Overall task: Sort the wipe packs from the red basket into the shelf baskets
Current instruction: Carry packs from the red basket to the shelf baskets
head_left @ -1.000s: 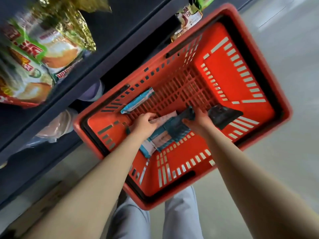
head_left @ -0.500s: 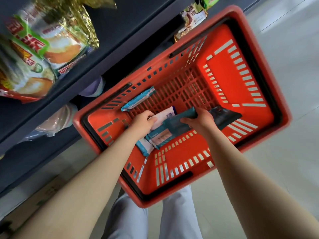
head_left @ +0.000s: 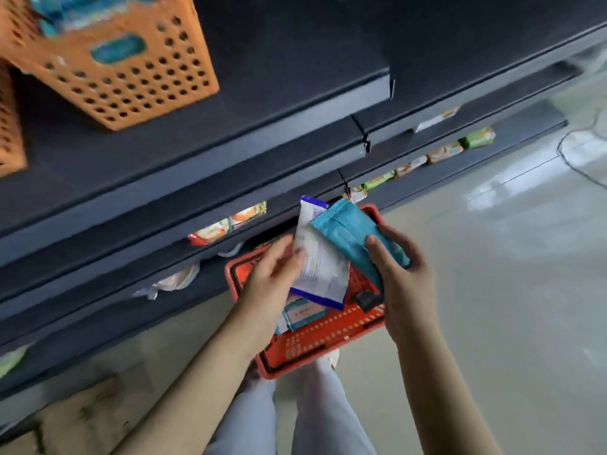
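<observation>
the sorting looks part done and not near its end. two wipe packs are out of the red basket (head_left: 315,349) and up in the hands, above it and in front of the dark shelf edges (head_left: 262,103): a white pack with a purple border (head_left: 320,267) and a teal pack (head_left: 351,234), overlapping, the teal one's corner over the white one's upper right. neither has reached a shelf basket yet. down in the red basket, low by the person's legs (head_left: 312,405), at least one teal-and-white pack (head_left: 303,311) and a dark pack (head_left: 369,298) wait to be taken. the orange shelf basket (head_left: 124,70) stands well above and to the left, with something teal inside, too blurred to name; part of a second orange basket (head_left: 10,126) shows at the left edge

both forearms (head_left: 203,372) reach forward and up from the bottom of the view. the left hand (head_left: 272,277) pinches the white pack along its left side, thumb on its face. the right hand (head_left: 404,277) wraps the lower end of the teal pack, thumb on top, fingers curled behind
</observation>
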Demonstrator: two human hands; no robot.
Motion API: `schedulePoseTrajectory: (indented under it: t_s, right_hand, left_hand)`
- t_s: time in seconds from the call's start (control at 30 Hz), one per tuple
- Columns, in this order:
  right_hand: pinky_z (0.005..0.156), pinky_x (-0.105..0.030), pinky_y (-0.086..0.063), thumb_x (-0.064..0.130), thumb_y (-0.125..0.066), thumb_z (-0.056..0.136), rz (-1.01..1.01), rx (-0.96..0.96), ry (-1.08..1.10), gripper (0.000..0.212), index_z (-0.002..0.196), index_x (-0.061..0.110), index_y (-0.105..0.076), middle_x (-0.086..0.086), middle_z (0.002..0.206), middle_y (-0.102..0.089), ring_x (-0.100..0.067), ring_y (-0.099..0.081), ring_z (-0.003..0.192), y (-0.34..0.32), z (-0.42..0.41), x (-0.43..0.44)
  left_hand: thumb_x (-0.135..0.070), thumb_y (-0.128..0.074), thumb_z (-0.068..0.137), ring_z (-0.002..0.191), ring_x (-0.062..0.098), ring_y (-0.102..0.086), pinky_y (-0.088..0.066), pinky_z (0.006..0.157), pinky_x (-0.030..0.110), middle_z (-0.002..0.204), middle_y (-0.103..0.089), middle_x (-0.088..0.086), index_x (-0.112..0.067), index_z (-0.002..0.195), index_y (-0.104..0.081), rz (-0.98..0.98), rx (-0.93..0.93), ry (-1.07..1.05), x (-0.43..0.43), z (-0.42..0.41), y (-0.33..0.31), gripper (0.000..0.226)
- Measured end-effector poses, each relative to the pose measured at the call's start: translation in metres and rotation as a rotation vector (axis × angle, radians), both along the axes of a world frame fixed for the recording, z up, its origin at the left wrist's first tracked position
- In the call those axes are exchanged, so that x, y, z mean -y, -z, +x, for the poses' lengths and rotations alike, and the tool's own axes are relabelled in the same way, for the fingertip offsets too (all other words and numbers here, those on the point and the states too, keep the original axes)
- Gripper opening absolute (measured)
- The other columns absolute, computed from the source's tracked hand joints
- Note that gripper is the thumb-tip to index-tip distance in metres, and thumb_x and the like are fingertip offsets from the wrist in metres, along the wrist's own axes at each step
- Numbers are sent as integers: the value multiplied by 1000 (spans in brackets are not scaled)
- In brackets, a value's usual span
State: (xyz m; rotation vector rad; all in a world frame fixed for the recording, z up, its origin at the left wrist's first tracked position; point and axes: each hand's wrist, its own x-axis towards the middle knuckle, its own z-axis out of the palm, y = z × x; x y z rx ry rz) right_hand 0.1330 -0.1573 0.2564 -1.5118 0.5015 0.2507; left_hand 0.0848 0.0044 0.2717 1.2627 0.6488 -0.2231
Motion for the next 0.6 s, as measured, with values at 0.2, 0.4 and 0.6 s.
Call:
schedulePoseTrajectory:
  t_s: [0.2, 0.4, 0.6]
  right_hand:
    - [85, -21, -52, 50, -83, 68, -122, 275, -326, 50, 110, 34, -60, 10, 114, -61, 0, -60, 102, -108, -25, -16]
    - [83, -31, -58, 56, -69, 80, 36, 398, -659, 48, 121, 33, -57, 12, 112, -67, -8, -64, 109, -171, -51, -59]
    - [91, -33, -55, 52, -49, 88, 236, 297, -813, 39, 119, 32, -61, 6, 113, -71, -10, -67, 108, -199, -99, -136]
  left_hand:
    - [-34, -62, 86, 102, 14, -70, -54, 85, 36, 107, -73, -9, -50, 101, -67, -12, 239, -144, 7, -50, -123, 22]
    - [-37, -63, 80, 97, 13, -72, -56, 67, 24, 109, -72, -7, -40, 122, -57, 5, 383, -254, -27, -99, -180, 42]
    - [-34, -58, 89, 98, 10, -71, -55, 69, 26, 111, -71, -12, -43, 115, -60, 74, 442, -408, -83, -152, -197, 28]
